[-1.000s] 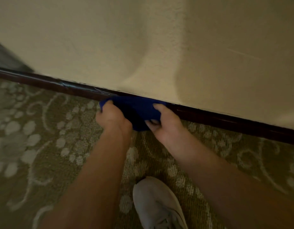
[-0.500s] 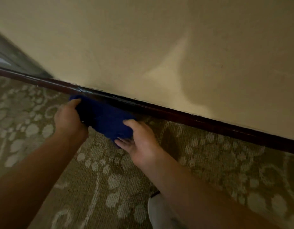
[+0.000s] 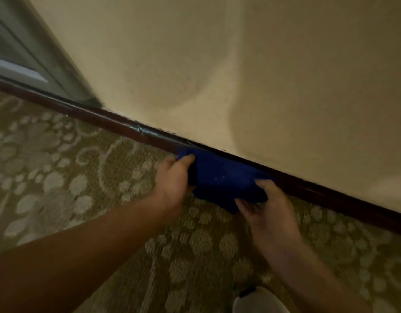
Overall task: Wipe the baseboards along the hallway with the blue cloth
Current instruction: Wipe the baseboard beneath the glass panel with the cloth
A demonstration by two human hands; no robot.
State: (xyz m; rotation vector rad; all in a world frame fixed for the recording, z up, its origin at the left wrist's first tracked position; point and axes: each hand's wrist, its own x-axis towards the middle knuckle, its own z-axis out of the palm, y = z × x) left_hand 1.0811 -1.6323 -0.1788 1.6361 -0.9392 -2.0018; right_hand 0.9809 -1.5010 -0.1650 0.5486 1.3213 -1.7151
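The blue cloth is pressed flat against the dark brown baseboard, which runs from upper left to lower right under a cream wall. My left hand grips the cloth's left end, thumb on top. My right hand holds its right end, fingers curled over the lower edge. The stretch of baseboard behind the cloth is hidden. A nick shows in the baseboard just left of the cloth.
Patterned green and cream carpet covers the floor. A grey door frame meets the wall at the upper left. The toe of a white shoe shows at the bottom edge.
Both hands have slid the cloth leftwards along the baseboard towards the door frame. The view has turned left, bringing more of the door frame in.
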